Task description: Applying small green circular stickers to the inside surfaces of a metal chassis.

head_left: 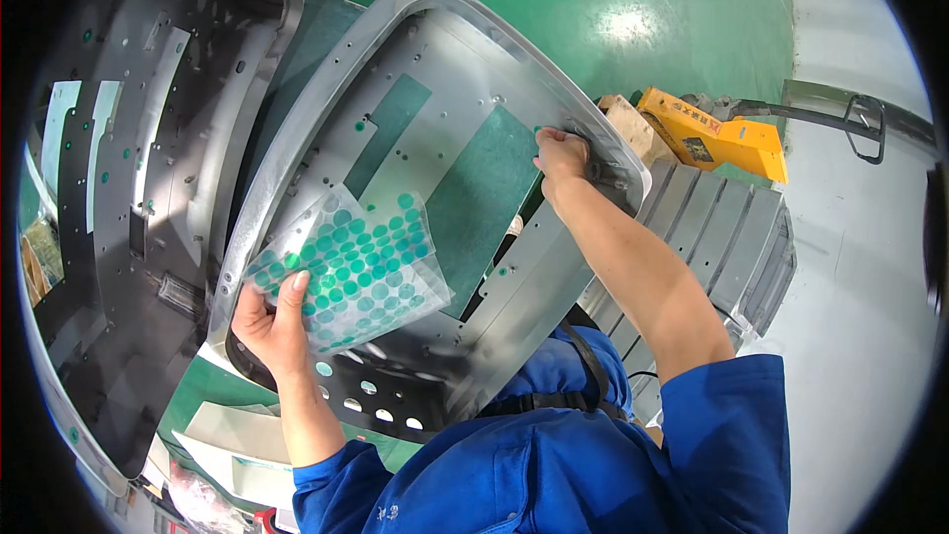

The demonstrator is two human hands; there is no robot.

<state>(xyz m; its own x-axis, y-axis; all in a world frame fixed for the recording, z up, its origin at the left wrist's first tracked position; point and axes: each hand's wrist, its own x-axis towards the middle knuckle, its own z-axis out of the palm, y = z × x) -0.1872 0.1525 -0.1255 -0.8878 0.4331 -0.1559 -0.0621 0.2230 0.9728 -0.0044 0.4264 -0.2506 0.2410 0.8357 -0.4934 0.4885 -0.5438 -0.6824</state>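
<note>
My left hand [274,326] pinches clear sheets of green round stickers [358,259] between thumb and fingers. They hang over the inside of a large grey metal housing [435,59] with a rounded rim and rectangular cutouts. Inside the same housing, near its right wall, is my right hand [562,155], its fingers drawn together against the metal. A small green spot shows at the fingertips; whether they hold it or it sits on the metal, I cannot tell. Another green dot [360,127] marks the panel beside the smaller cutout.
A second, darker metal housing [188,138] with green dots stands close on the left. To the right are a yellow pallet jack [712,133] and a stack of grey metal profiles [707,227]. White parts [237,445] lie at the lower left, and green floor [593,0] stretches behind.
</note>
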